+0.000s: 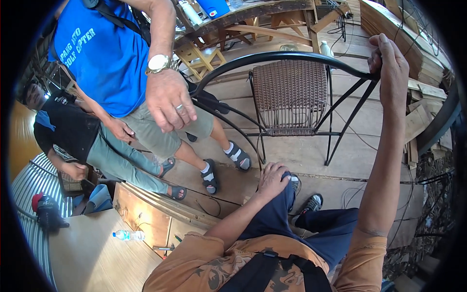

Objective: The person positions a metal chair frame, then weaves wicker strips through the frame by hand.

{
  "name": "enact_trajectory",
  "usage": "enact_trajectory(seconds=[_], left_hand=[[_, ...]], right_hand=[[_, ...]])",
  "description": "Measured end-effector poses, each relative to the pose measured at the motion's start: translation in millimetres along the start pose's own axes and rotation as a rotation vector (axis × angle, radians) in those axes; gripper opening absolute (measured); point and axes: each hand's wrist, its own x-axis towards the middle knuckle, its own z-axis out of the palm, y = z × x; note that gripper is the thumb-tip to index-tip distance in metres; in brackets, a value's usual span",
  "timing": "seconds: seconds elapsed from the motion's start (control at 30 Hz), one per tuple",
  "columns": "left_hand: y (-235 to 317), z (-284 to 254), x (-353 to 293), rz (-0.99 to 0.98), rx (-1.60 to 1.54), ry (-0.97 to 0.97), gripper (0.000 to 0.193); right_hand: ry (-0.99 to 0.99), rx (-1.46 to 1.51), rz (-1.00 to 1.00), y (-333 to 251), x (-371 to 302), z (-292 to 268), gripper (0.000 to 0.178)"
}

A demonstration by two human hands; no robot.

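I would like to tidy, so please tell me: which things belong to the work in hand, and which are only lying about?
In use: woven chair; its black frame, at the right hand.

Apparently lying about: plastic bottle; loose boards; blue container.

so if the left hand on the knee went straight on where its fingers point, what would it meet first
Likely the near edge of the woven chair, past some floorboards; depth is unclear, so the left hand might pass above it.

At your one o'clock you have a chair (292, 87): curved black frame (287, 55), legs (336, 148) slanting toward six, brown woven panel (289, 100) (openwork along its lower edge).
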Motion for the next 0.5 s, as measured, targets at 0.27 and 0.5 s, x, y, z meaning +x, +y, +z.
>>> enact_trajectory(seconds=[0.27, 0.5], left_hand=[[-31.8, 8.1, 5.9, -0.088, -0.233, 0.021, 0.022], [-69.7, -11.6, 12.3, -0.458, -0.851, 0.057, 0.034]], right_hand=[[0.012, 0.007, 0.042, -3.2, 0.8, 3.2, 0.039], [0.030, 0.215, 0.066, 16.5, -1.0, 4.3, 0.048]])
